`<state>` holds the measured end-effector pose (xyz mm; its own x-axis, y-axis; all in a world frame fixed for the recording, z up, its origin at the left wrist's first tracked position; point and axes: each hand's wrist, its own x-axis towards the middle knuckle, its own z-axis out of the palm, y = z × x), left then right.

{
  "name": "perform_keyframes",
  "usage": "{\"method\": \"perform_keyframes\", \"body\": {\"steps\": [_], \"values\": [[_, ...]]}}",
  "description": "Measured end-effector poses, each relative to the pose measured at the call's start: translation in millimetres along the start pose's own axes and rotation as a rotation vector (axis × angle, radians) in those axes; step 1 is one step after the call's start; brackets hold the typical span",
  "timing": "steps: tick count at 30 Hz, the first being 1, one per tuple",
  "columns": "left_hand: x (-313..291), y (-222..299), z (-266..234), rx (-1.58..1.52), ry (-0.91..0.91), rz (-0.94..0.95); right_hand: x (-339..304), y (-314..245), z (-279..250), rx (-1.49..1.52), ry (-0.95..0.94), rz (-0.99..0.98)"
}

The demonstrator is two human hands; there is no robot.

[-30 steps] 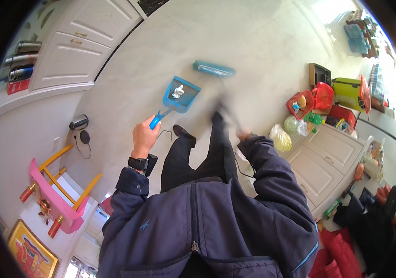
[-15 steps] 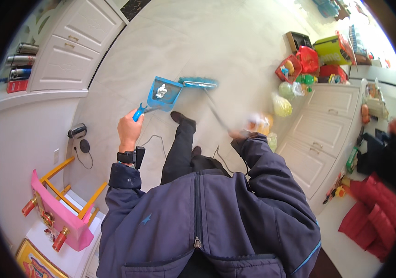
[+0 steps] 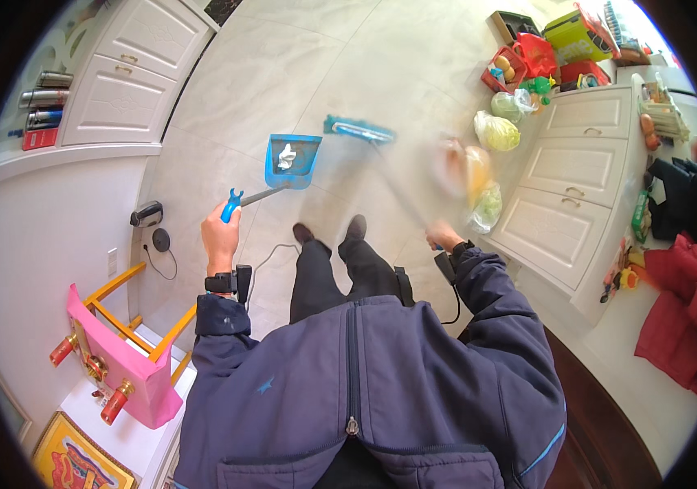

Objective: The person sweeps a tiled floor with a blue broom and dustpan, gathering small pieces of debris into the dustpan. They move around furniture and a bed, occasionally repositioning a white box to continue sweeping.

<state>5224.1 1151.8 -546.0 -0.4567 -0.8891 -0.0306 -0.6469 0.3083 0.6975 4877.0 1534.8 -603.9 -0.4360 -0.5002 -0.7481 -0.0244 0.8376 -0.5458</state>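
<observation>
My left hand (image 3: pixel 219 243) is closed round the blue-ended handle of a long-handled dustpan. The blue pan (image 3: pixel 306 155) rests on the tiled floor ahead of my feet, with crumpled white paper (image 3: pixel 285 156) lying in it. In my right hand (image 3: pixel 444 235) is the handle of a broom, its grey shaft smeared by motion. The broom's blue head (image 3: pixel 360 129) is just right of the dustpan, apart from it. Whether the bristles touch the floor I cannot tell.
Bags of produce (image 3: pixel 496 130) and a red basket (image 3: pixel 505 69) line the floor at right, before white cabinets (image 3: pixel 564 169). White cabinets (image 3: pixel 124 85) also stand at left. A pink-topped stool (image 3: pixel 124 359) is near left. A cable (image 3: pixel 255 273) crosses the floor by my left foot.
The broom head has moved slightly away from the dustpan, to the right and farther off. My right hand has shifted right. My right foot has come forward beside the left.
</observation>
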Motion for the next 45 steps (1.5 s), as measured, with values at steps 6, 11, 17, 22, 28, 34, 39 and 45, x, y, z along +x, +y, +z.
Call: {"method": "perform_keyframes", "body": {"steps": [6, 11, 17, 22, 28, 34, 39, 45], "values": [[-26, -21, 7, 0.003, -0.017, -0.058, 41, -49, -7, -0.824, 0.27, -0.222], [-53, -52, -1, -0.009, -0.045, -0.097, 119, -21, 65, -1.451, 0.196, -0.519], [-85, -107, -19, -0.055, -0.012, -0.157, 72, 31, 179, -0.877, -0.454, -0.521], [-111, -148, -32, -0.07, -0.017, -0.297, 1, -36, 202, 0.21, -0.313, 0.349], [-138, -198, -47, -0.098, 0.064, -0.325, -5, -87, 220, 0.068, -0.182, 0.074], [-158, -228, -58, -0.088, 0.089, -0.386, 152, -164, 234, -0.535, -0.12, -0.737], [-169, -235, -62, -0.098, 0.135, -0.418, 282, -203, 281, -0.756, 0.094, -0.1], [-176, -252, -70, -0.081, 0.172, -0.355, 269, -44, 272, -1.451, 0.098, -0.231]]}}
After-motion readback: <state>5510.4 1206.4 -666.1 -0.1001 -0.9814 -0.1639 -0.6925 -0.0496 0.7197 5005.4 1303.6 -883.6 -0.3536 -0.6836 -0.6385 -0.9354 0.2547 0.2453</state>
